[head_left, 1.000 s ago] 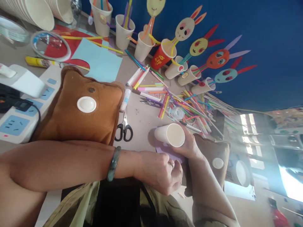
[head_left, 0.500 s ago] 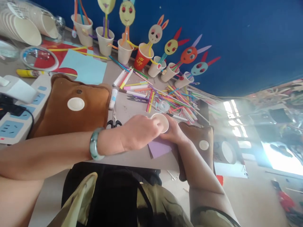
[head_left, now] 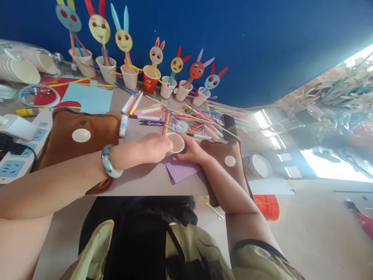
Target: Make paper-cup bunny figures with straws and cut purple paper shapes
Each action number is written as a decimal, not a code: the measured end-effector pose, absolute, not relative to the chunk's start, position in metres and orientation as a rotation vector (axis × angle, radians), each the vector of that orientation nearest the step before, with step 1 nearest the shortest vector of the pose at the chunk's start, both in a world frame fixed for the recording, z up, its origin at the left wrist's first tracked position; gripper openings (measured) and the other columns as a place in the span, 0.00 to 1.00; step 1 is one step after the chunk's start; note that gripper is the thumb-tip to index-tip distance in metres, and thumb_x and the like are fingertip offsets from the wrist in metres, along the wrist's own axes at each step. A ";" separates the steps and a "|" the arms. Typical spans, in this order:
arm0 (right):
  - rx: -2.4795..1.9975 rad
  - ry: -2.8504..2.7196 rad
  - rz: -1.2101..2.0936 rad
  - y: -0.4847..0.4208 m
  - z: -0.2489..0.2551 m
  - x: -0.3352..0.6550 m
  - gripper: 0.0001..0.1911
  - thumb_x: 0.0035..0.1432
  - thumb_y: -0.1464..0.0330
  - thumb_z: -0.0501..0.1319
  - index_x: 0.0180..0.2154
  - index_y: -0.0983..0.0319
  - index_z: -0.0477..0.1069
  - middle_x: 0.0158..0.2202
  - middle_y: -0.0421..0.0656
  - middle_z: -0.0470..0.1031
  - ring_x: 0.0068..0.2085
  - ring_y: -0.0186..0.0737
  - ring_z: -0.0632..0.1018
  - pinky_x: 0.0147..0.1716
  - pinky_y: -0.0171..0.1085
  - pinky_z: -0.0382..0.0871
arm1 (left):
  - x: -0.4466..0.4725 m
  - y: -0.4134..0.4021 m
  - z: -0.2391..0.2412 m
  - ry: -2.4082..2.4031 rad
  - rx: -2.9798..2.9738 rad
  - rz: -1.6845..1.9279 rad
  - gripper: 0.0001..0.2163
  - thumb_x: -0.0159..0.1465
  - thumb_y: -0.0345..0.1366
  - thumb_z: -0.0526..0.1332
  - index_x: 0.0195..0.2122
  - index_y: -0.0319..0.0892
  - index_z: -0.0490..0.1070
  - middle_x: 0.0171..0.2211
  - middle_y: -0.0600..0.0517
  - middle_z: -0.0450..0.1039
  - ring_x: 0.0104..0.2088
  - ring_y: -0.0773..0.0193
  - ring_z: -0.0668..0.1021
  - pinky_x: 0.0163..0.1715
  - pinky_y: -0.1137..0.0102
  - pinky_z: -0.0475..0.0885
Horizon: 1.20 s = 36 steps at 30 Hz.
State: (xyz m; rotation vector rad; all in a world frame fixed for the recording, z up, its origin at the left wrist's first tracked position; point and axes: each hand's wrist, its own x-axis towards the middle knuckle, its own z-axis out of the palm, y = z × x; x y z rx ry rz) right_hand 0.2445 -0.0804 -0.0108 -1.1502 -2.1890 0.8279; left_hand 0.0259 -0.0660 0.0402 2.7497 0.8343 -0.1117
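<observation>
A white paper cup (head_left: 176,144) is held over the table, its open mouth tipped up towards me. My right hand (head_left: 190,151) curls around the cup's right side. Against the left side of the rim is my left hand (head_left: 155,147), its fingers closed there and their tips partly hidden; a jade-green bangle (head_left: 107,161) circles that wrist. Beneath the cup lies a sheet of purple paper (head_left: 182,170). Just beyond my hands are a roll of clear tape (head_left: 182,126) and dark purple-handled scissors (head_left: 151,122).
Paper cups with pipe-cleaner rabbit figures, including a red cup (head_left: 151,79), line the blue wall. Markers and pipe cleaners (head_left: 201,116) crowd the table's far side. Brown cushions (head_left: 99,130) flank my arms. A power strip (head_left: 14,167) and light-blue paper (head_left: 87,97) are left.
My left fingers have come out of the cup's mouth to its left rim. My right hand keeps its hold on the cup. The camera view has shifted.
</observation>
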 end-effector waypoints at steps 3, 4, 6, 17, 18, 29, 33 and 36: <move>-1.119 -2.187 0.840 -0.080 -0.012 0.244 0.28 0.46 0.65 0.68 0.51 0.63 0.70 0.45 0.46 0.78 0.44 0.46 0.78 0.44 0.42 0.72 | 0.030 -0.062 0.045 0.838 2.720 -0.273 0.08 0.62 0.31 0.59 0.34 0.40 0.78 0.28 0.46 0.77 0.28 0.59 0.78 0.28 0.69 0.65; -1.116 -2.186 0.843 -0.080 -0.012 0.244 0.28 0.46 0.65 0.67 0.51 0.64 0.70 0.45 0.46 0.77 0.44 0.46 0.78 0.44 0.41 0.71 | 0.032 -0.061 0.047 0.831 2.710 -0.320 0.08 0.62 0.31 0.59 0.35 0.40 0.78 0.29 0.46 0.77 0.28 0.59 0.78 0.28 0.69 0.65; -1.117 -2.186 0.847 -0.080 -0.013 0.243 0.29 0.47 0.65 0.67 0.52 0.64 0.69 0.46 0.46 0.77 0.45 0.45 0.77 0.45 0.41 0.71 | 0.036 -0.060 0.054 0.825 2.688 -0.419 0.09 0.62 0.31 0.58 0.35 0.39 0.79 0.31 0.45 0.78 0.29 0.59 0.78 0.28 0.69 0.65; -1.083 -2.175 0.824 -0.080 -0.013 0.242 0.26 0.45 0.65 0.66 0.48 0.64 0.70 0.41 0.44 0.76 0.41 0.42 0.75 0.42 0.38 0.70 | 0.050 -0.068 0.079 0.908 2.595 -0.670 0.13 0.63 0.31 0.57 0.41 0.33 0.80 0.34 0.38 0.79 0.32 0.54 0.79 0.32 0.67 0.69; -1.079 -2.177 0.820 -0.080 -0.013 0.242 0.26 0.45 0.65 0.66 0.49 0.64 0.70 0.41 0.44 0.76 0.41 0.42 0.75 0.43 0.39 0.70 | 0.051 -0.069 0.079 0.907 2.594 -0.676 0.13 0.63 0.31 0.56 0.42 0.33 0.80 0.34 0.38 0.79 0.33 0.53 0.79 0.32 0.67 0.70; -1.033 -2.157 0.950 -0.081 -0.011 0.246 0.51 0.48 0.60 0.72 0.68 0.61 0.52 0.56 0.51 0.73 0.54 0.50 0.76 0.55 0.46 0.71 | 0.050 -0.068 0.071 0.909 2.633 -0.601 0.13 0.63 0.34 0.59 0.44 0.34 0.79 0.36 0.37 0.80 0.38 0.48 0.82 0.37 0.65 0.74; -1.019 -2.139 1.093 -0.084 0.001 0.250 0.61 0.50 0.51 0.73 0.73 0.58 0.39 0.58 0.52 0.71 0.56 0.50 0.76 0.57 0.47 0.70 | 0.048 -0.071 0.074 0.927 2.616 -0.572 0.14 0.63 0.34 0.61 0.47 0.34 0.78 0.38 0.37 0.80 0.39 0.48 0.82 0.39 0.64 0.74; -1.052 -2.178 1.039 -0.087 0.015 0.253 0.61 0.49 0.46 0.72 0.73 0.55 0.42 0.61 0.53 0.68 0.60 0.53 0.73 0.60 0.50 0.68 | 0.047 -0.074 0.078 0.931 2.570 -0.480 0.15 0.61 0.30 0.62 0.49 0.36 0.78 0.41 0.40 0.80 0.41 0.49 0.82 0.41 0.64 0.74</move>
